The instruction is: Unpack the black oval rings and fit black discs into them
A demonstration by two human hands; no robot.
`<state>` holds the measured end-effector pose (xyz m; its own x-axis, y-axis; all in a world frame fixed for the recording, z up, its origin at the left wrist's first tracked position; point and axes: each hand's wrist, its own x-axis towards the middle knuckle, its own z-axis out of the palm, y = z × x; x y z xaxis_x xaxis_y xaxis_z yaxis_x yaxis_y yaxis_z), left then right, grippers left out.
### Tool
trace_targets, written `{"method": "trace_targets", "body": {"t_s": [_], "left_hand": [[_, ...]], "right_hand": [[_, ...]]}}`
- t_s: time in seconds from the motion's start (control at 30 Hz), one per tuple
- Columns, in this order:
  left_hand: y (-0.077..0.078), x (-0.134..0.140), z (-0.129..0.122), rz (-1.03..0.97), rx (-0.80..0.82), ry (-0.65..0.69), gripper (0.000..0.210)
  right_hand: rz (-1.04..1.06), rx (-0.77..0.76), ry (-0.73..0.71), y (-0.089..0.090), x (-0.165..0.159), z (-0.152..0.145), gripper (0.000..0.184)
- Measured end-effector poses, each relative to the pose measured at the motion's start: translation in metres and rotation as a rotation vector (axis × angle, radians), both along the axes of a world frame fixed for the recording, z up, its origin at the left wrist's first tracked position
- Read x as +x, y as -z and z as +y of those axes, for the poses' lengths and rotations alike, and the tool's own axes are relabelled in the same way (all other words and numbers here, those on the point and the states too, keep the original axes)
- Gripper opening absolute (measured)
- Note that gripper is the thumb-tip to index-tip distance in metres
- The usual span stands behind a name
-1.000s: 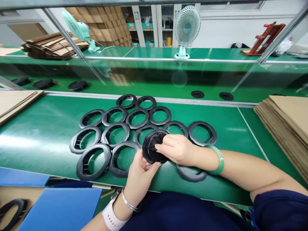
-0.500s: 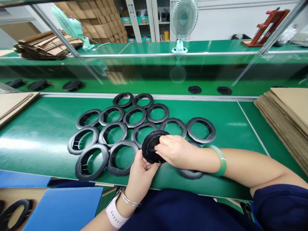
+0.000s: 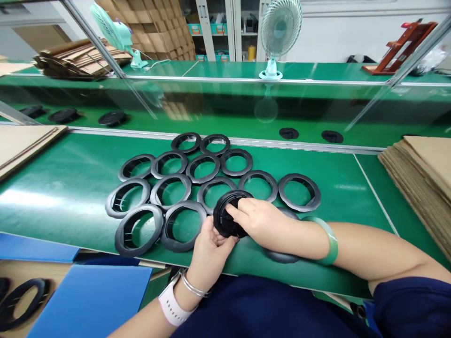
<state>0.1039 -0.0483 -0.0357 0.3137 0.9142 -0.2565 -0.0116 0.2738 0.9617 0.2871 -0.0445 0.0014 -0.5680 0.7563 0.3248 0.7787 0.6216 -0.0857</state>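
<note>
My left hand [image 3: 212, 246] is closed around the lower left edge of a round black plastic part [image 3: 220, 217] with a raised rim, keeping it tilted above the bench. My right hand [image 3: 259, 219] grips the part from the right, fingers curled, with fingertips pressed into its dark middle. What lies under those fingertips is hidden. Several black plastic rings [image 3: 185, 227] lie in uneven rows on the green bench [image 3: 338, 206] beyond and to the left of both hands. Under my right forearm, one more ring [image 3: 282, 257] is partly covered.
Past a metal rail, a green strip carries several black round parts [image 3: 112, 118]. Cardboard stacks [image 3: 419, 180] lie at the right and left. Two mint fans [image 3: 281, 28] stand on the back shelf. A blue sheet [image 3: 93, 300] and another black ring [image 3: 23, 303] sit below the bench at left.
The view has shifted slightly, so the bench things appear a little further right. My right fingers have moved on the part's middle, the index finger now straighter. Both hands keep the part.
</note>
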Motion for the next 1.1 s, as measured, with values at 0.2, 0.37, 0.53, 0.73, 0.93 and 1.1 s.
{"method": "trace_targets", "body": {"t_s": [0.2, 0.37, 0.53, 0.73, 0.93, 1.1], "left_hand": [[0.004, -0.005, -0.005, 0.051, 0.06, 0.018, 0.041], [-0.007, -0.002, -0.004, -0.073, 0.018, -0.036, 0.058], [-0.015, 0.0, -0.003, -0.085, 0.044, -0.084, 0.065], [-0.006, -0.004, -0.007, -0.121, 0.048, -0.057, 0.093], [-0.015, -0.006, -0.005, 0.135, 0.237, -0.06, 0.049], [-0.018, -0.003, -0.004, 0.223, 0.281, -0.111, 0.034]], "right_hand": [[-0.064, -0.028, 0.021, 0.002, -0.007, 0.001, 0.033], [0.267, 0.134, -0.085, -0.014, 0.004, 0.006, 0.026], [0.758, -0.175, 0.176, -0.019, 0.013, 0.015, 0.035], [0.915, -0.51, 0.296, -0.005, 0.006, 0.025, 0.012], [0.966, -0.455, 0.345, 0.007, -0.002, 0.024, 0.025], [0.947, -0.579, 0.284, -0.002, 0.0, 0.02, 0.02]]}}
